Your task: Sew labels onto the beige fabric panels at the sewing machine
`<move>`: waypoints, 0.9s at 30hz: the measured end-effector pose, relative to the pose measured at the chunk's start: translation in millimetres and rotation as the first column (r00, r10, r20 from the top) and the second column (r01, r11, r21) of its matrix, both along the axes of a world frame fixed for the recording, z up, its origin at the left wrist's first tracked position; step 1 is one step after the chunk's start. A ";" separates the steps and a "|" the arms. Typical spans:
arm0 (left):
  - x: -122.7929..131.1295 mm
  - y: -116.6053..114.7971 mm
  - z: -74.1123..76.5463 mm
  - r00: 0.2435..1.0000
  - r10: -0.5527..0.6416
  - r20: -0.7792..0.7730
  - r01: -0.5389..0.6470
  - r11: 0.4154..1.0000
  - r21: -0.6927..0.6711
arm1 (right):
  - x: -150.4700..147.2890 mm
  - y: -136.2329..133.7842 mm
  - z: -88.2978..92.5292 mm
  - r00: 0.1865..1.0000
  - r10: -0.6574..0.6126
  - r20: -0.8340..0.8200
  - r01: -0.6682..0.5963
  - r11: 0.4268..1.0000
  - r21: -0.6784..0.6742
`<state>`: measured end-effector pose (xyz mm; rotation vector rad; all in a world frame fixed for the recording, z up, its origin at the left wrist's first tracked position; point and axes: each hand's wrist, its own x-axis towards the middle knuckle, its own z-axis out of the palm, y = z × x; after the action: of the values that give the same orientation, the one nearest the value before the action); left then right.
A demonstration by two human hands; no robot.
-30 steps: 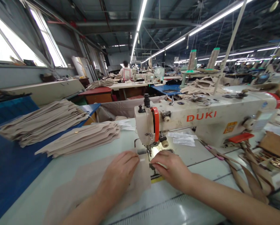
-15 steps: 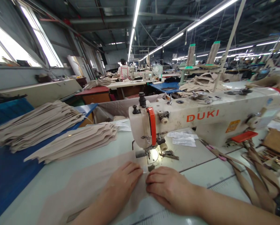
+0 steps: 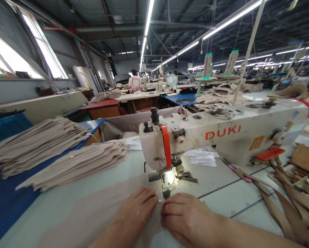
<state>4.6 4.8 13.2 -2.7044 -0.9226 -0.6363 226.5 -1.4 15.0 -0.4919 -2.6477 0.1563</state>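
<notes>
A sheer beige-pink fabric piece [image 3: 100, 203] lies on the pale machine table, its upper right part beside the presser foot [image 3: 163, 177] of a white sewing machine [image 3: 221, 134]. My left hand [image 3: 136, 212] rests on the fabric with its fingers together and curved, pressing it near the right edge. A small white strip [image 3: 158, 195] shows just beyond those fingertips. Close by on the right, my right hand [image 3: 184, 215] has its fingers curled and closed at the fabric's edge. What its thumb and fingertips pinch is partly hidden. Both hands are just in front of the lit needle plate [image 3: 169, 179].
Stacks of beige cut pieces [image 3: 79, 162] lie to the left. White labels [image 3: 202, 157] sit behind the needle. Pink-handled scissors [image 3: 238, 172] and beige straps [image 3: 278, 196] lie on the right. Farther off, a person [image 3: 135, 82] is among other machines.
The camera view has tilted slightly, so the machine and stacks sit a little lower. Both hands keep their hold on the fabric, now marginally farther from the needle.
</notes>
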 end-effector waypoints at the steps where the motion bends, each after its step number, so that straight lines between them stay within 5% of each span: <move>1: -0.6 0.9 -0.9 1.000 -0.006 0.000 0.006 1.000 -0.007 | -0.1 0.2 0.1 1.000 -0.002 -0.001 0.002 1.000 0.008; 18: -5.7 2.8 -27.6 0.997 0.057 -0.045 -0.056 0.998 0.030 | -1.1 -1.0 2.5 1.000 -0.012 -0.006 0.012 1.000 0.002; 27: -4.5 0.6 -23.0 0.998 0.044 -0.047 -0.042 0.998 0.049 | -0.5 4.5 -0.3 0.996 -0.074 -0.051 0.072 0.996 -0.046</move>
<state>0.1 5.3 -9.8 -2.6381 -0.9382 -0.5750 226.0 3.1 14.7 -0.5899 -2.5759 0.2026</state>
